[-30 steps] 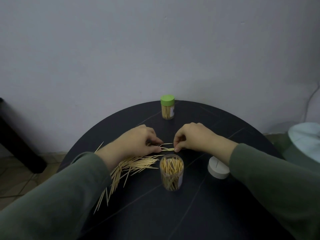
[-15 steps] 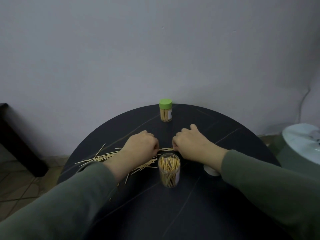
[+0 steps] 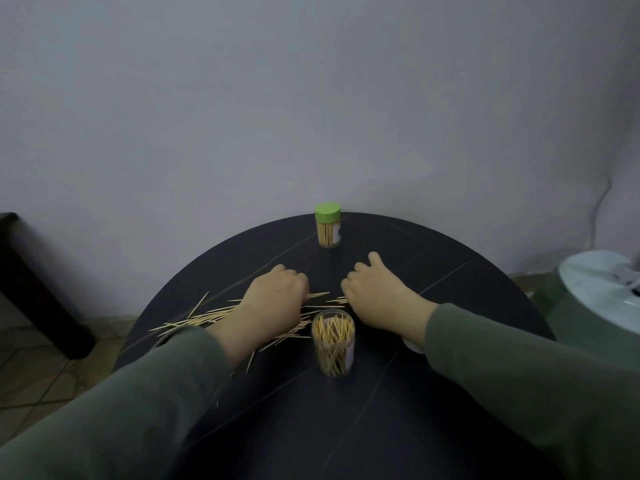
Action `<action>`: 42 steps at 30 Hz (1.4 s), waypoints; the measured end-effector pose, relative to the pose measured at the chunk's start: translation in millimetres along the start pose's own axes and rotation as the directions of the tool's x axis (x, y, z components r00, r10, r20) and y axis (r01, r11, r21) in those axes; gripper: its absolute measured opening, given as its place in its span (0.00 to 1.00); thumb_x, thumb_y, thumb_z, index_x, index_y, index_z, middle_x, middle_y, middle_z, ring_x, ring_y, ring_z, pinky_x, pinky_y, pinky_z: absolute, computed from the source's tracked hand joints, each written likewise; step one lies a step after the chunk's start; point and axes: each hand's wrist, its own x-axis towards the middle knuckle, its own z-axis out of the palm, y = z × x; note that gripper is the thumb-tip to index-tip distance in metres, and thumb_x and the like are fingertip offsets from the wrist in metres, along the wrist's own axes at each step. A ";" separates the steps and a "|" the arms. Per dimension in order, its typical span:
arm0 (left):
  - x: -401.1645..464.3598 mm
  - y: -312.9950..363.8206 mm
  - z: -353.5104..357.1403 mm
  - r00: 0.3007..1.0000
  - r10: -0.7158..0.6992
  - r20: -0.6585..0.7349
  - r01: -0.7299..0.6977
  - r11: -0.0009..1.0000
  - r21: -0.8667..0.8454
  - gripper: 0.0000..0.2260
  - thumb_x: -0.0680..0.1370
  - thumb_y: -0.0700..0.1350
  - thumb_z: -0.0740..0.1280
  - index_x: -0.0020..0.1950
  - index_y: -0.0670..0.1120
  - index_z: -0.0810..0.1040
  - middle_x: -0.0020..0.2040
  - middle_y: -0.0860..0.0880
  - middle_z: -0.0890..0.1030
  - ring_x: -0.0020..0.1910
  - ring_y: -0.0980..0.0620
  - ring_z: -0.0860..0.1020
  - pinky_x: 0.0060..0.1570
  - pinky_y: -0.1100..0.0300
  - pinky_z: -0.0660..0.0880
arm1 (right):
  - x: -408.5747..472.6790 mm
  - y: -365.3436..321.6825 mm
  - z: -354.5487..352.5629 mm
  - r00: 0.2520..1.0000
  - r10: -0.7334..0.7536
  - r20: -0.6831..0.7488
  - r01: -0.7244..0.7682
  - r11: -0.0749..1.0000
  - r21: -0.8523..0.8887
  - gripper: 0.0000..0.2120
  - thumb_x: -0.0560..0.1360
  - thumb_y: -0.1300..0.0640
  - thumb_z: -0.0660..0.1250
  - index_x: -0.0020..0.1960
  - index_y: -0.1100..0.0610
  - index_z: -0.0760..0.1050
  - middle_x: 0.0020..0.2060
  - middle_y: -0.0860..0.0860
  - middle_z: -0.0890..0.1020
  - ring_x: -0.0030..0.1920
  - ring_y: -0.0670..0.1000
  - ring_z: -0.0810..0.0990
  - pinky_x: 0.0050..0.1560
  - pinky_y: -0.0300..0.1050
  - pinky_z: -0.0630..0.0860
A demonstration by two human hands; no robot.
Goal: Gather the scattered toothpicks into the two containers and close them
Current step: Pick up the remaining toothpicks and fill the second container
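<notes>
Loose toothpicks (image 3: 207, 315) lie fanned across the left half of the round dark table (image 3: 346, 427). My left hand (image 3: 273, 299) sits on top of them, palm down, with its fingers curled around a few whose tips stick out to the right. Facing it, my right hand (image 3: 377, 296) curls its fingertips onto a small bunch of toothpicks (image 3: 341, 300). Just in front of the gap between the hands stands an open clear container (image 3: 333, 341), partly filled with toothpicks. A second container with a green lid (image 3: 327, 230) stands closed at the far edge.
A white lid (image 3: 412, 345) lies mostly hidden under my right forearm. Off the table to the right stands a pale green and white round object (image 3: 602, 296). A dark piece of furniture (image 3: 31, 289) is on the left, and a plain wall is close behind the table.
Both hands have shifted slightly away from me and flattened onto the table, knuckles up. The head view has tilted up, so the white lid has slipped under my right forearm.
</notes>
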 end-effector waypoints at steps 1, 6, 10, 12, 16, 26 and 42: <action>-1.0 -0.3 -1.4 1.000 -0.018 -0.015 0.018 0.999 -0.028 0.09 0.80 0.47 0.64 0.60 0.49 0.74 0.57 0.51 0.77 0.56 0.52 0.72 0.53 0.58 0.73 | -1.2 0.4 -0.3 1.000 0.007 -0.015 -0.007 1.000 0.028 0.17 0.81 0.52 0.58 0.66 0.60 0.69 0.62 0.56 0.76 0.63 0.57 0.72 0.68 0.62 0.58; -5.4 -0.5 -5.6 0.991 -0.126 -0.049 0.112 0.966 -0.232 0.04 0.81 0.47 0.63 0.54 0.51 0.75 0.51 0.52 0.78 0.50 0.55 0.74 0.50 0.59 0.75 | -6.8 10.3 -5.9 0.988 0.114 -0.104 -0.064 0.917 0.393 0.10 0.78 0.56 0.62 0.59 0.53 0.72 0.53 0.50 0.77 0.57 0.53 0.73 0.66 0.57 0.61; -9.4 3.2 -14.7 0.970 -0.243 -0.004 0.195 0.787 -0.585 0.02 0.81 0.45 0.63 0.51 0.52 0.74 0.47 0.53 0.78 0.46 0.56 0.77 0.47 0.60 0.75 | -11.9 17.2 -12.9 0.965 0.245 -0.097 -0.101 0.683 0.723 0.07 0.80 0.59 0.60 0.54 0.49 0.72 0.44 0.44 0.74 0.50 0.48 0.72 0.64 0.53 0.64; -13.2 5.2 -20.8 0.958 -0.288 -0.002 0.198 0.665 -0.720 0.03 0.81 0.45 0.63 0.50 0.51 0.76 0.46 0.52 0.79 0.46 0.54 0.77 0.44 0.61 0.74 | -17.0 16.2 -16.5 0.960 0.276 -0.049 -0.108 0.525 0.844 0.07 0.82 0.58 0.57 0.54 0.49 0.72 0.41 0.43 0.73 0.47 0.47 0.71 0.62 0.52 0.65; -28.5 12.3 -34.4 0.942 -0.336 -0.004 0.135 0.389 -0.911 0.05 0.81 0.45 0.63 0.50 0.48 0.78 0.43 0.49 0.80 0.43 0.53 0.76 0.44 0.59 0.73 | -30.9 9.7 -29.5 0.952 0.302 -0.046 -0.024 0.225 0.974 0.10 0.83 0.57 0.56 0.58 0.52 0.74 0.45 0.48 0.78 0.47 0.49 0.76 0.56 0.50 0.73; -63.3 33.3 -42.8 0.955 -0.290 -0.062 -0.014 0.166 -0.986 0.05 0.81 0.45 0.63 0.49 0.50 0.78 0.39 0.57 0.77 0.33 0.69 0.73 0.33 0.74 0.69 | -51.6 -21.3 -26.8 0.933 0.349 -0.092 0.151 -0.145 0.978 0.13 0.83 0.59 0.56 0.65 0.55 0.73 0.56 0.47 0.78 0.58 0.43 0.74 0.56 0.34 0.69; -77.9 25.3 -17.1 0.986 -0.162 -0.041 0.037 0.449 -0.893 0.02 0.75 0.48 0.71 0.47 0.54 0.81 0.41 0.55 0.79 0.40 0.56 0.74 0.44 0.54 0.74 | -55.9 -9.8 -2.7 0.932 0.195 -0.307 0.294 0.091 0.951 0.02 0.75 0.56 0.70 0.47 0.51 0.78 0.47 0.46 0.78 0.53 0.48 0.77 0.59 0.47 0.73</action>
